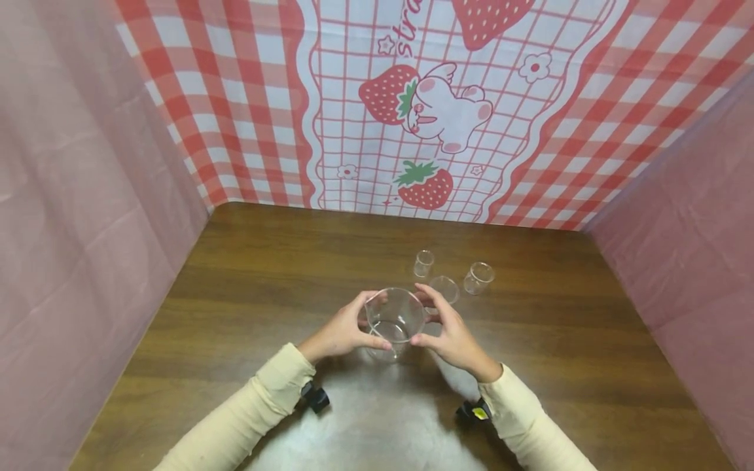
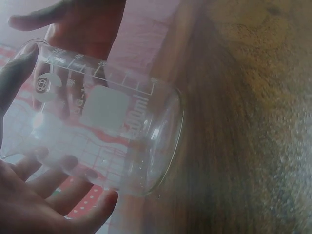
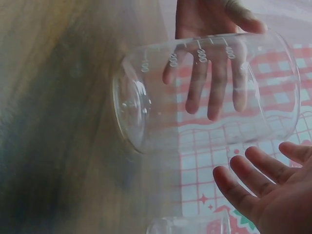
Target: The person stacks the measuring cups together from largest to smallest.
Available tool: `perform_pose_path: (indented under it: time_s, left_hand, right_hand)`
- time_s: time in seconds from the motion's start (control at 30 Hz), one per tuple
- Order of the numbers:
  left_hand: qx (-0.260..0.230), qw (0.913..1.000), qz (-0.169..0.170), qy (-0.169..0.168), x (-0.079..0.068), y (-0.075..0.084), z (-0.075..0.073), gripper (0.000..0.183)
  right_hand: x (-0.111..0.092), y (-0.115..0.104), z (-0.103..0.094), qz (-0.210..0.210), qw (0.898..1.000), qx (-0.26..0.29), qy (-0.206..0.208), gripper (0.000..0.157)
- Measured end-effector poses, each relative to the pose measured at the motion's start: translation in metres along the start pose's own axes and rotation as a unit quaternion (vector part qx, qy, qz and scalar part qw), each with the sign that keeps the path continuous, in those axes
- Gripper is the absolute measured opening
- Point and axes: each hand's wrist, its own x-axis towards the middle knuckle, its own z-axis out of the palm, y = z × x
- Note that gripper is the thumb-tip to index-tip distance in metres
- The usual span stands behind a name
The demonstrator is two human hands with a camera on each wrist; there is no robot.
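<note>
Beaker (image 1: 394, 317): gripped by your left hand (image 1: 345, 331), your right hand (image 1: 451, 337) spread wide beside it; small beakers (image 1: 479, 278) beyond right, worktop edge (image 1: 144, 350) well left.

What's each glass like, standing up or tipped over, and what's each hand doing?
Large clear cylindrical glass beaker: mouth up, looks empty.
Bare left hand: holding the large beaker.
Bare right hand: fingers spread beside it, touch unclear.
Narrow clear glass beaker at back: upright.
Small clear glass beaker at right: upright.
Round clear glass beaker between them: upright, partly hidden.
</note>
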Motion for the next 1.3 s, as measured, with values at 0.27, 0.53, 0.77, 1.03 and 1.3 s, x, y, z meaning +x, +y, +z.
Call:
perform_pose_path:
  time_s: [0.27,0.53,0.77,1.03,1.3]
  left_hand:
    - [-0.008,0.9999,-0.004,-0.008,0.001,0.0,0.0,0.091]
    - [-0.005,0.9998,-0.015,-0.008,0.0,0.002,-0.001,0.091]
    - [0.001,0.9998,-0.019,-0.006,-0.001,0.002,0.0,0.091]
    - [-0.008,0.9998,-0.014,-0.008,0.0,0.001,0.0,0.09]
    - [-0.017,0.9997,-0.005,-0.016,-0.001,0.003,0.001,0.089]
  right_hand:
    - [0.007,0.001,-0.01,-0.016,1.0,0.005,0.023,0.071]
    - [0.013,0.001,-0.019,0.018,0.997,-0.054,0.056,0.053]
    - [0.019,0.004,-0.025,0.053,0.992,-0.089,0.075,0.052]
    - [0.024,0.006,-0.03,0.077,0.987,-0.108,0.087,0.053]
    - [0.03,0.011,-0.034,0.072,0.976,-0.162,0.13,0.05]
